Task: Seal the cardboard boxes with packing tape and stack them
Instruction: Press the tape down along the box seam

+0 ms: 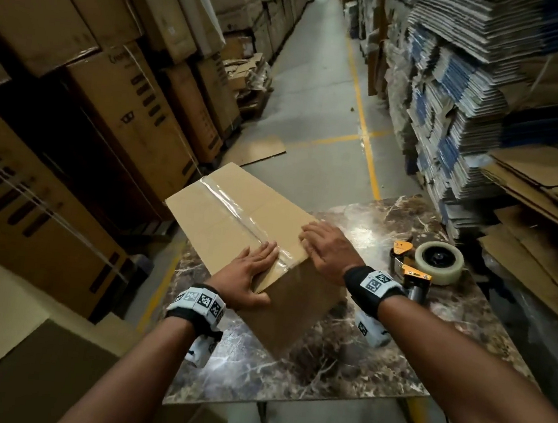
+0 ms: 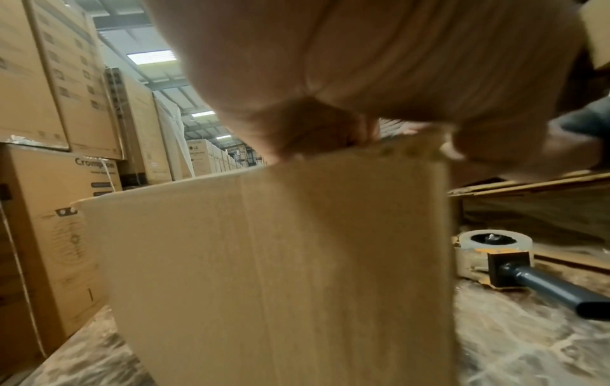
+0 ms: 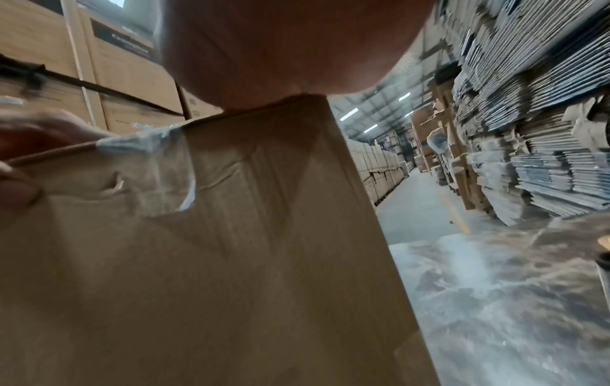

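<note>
1. While the cardboard box sat on the marble bench, its far end overhanging the bench's left edge, both hands lay flat on its near top corner.
2. The left hand pressed with straight fingers onto the clear tape strip along the top seam, thumb down the near side; its grip was loose, clasping nothing.
3. The right hand rested palm down just right of the seam, fingers extended, likewise clasping nothing.
4. The tape's end folded over the near edge onto the side face, wrinkled in the right wrist view.
5. The tape dispenser lay on the bench right of the box, apart from it, near the right edge.
6. Stacked cartons stood close on the left and flattened cardboard on the right, an aisle open ahead.
</note>
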Demonstrator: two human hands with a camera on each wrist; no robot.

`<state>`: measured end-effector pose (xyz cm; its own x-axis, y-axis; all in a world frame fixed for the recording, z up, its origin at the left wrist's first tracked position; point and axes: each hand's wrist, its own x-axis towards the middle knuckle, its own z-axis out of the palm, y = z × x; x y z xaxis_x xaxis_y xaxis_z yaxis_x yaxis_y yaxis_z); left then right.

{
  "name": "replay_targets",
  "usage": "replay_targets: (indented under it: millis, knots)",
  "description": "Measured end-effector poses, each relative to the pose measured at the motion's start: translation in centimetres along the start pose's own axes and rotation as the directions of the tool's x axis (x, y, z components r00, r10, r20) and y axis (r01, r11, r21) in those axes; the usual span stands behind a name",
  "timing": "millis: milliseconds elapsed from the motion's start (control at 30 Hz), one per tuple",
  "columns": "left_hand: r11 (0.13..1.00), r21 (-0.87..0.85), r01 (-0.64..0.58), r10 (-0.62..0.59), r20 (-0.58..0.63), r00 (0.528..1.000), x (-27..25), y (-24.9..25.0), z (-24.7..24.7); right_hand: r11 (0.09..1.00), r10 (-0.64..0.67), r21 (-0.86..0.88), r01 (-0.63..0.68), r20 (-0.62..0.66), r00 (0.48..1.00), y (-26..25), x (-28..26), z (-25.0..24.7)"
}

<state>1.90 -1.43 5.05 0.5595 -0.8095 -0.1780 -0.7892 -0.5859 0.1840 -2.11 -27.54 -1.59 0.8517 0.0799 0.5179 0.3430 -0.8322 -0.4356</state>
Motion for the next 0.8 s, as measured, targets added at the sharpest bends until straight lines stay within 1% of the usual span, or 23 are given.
replay_targets:
  millis: [67, 133, 167, 267, 400, 467, 533, 633, 733, 800]
  knots:
    - [0.999, 0.028, 0.031, -0.029, -0.046, 0.998, -0.9, 0.9, 0.9, 0.998, 0.052, 0.019, -0.052, -0.007, 0.999, -0.6, -0.5, 0.5]
    - [0.993, 0.092, 0.078, -0.069, -0.098, 0.993, -1.6, 1.6, 2.1, 0.992, 0.11, 0.07, -0.108, -0.032, 0.993, -1.0, -1.2, 0.8]
    - [0.987, 0.121, 0.102, -0.087, -0.125, 0.988, -2.0, 1.8, 2.6, 0.99, 0.118, 0.082, -0.113, -0.048, 0.992, -1.3, -1.4, 0.8]
    - [0.981, 0.143, 0.132, -0.105, -0.187, 0.977, -3.6, 1.4, 3.8, 0.995, 0.095, 0.049, -0.091, -0.098, 0.991, -2.3, -2.2, 1.0]
    - [0.976, 0.155, 0.153, -0.118, -0.211, 0.97, -6.1, 0.5, 3.4, 0.994, 0.104, -0.006, -0.106, -0.113, 0.988, -4.1, -3.3, 2.3]
    - [0.971, 0.149, 0.187, -0.145, -0.252, 0.957, -7.2, -0.1, 3.5, 0.995, 0.091, -0.037, -0.096, -0.125, 0.988, -5.1, -3.6, 3.1]
    - [0.963, 0.115, 0.243, -0.196, -0.316, 0.928, -8.3, -0.7, 3.8, 0.994, 0.045, -0.093, -0.058, -0.139, 0.989, -6.3, -3.7, 3.8]
    - [0.941, -0.006, 0.337, -0.312, -0.398, 0.863, -9.4, -1.4, 4.8, 0.985, -0.01, -0.169, -0.016, -0.149, 0.989, -7.8, -3.5, 4.9]
    - [0.921, -0.128, 0.368, -0.386, -0.426, 0.819, -9.5, -1.4, 5.4, 0.983, -0.058, -0.18, 0.029, -0.16, 0.985, -8.7, -3.4, 5.6]
    - [0.901, -0.235, 0.364, -0.432, -0.438, 0.788, -9.3, -1.1, 5.6, 0.984, -0.059, -0.177, 0.027, -0.176, 0.983, -9.0, -3.5, 5.7]
